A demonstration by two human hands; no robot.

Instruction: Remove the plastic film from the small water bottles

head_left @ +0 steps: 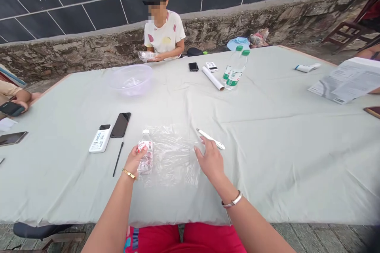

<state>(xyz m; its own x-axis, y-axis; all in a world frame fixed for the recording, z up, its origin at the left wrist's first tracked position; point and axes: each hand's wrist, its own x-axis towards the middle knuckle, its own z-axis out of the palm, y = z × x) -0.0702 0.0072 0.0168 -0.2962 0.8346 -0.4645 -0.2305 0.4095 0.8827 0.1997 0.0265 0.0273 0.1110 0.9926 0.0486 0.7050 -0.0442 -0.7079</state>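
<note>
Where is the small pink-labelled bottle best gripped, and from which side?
Grip the bottle around its wide body rather than its small cap, coming from the near side with the left hand, which is already on it. It appears to lie on the clear plastic sheet with its cap pointing away, so fingers can probably wrap over the top.

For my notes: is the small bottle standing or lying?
Lying: the bottle rests on its side on plastic film under the left hand.
</note>
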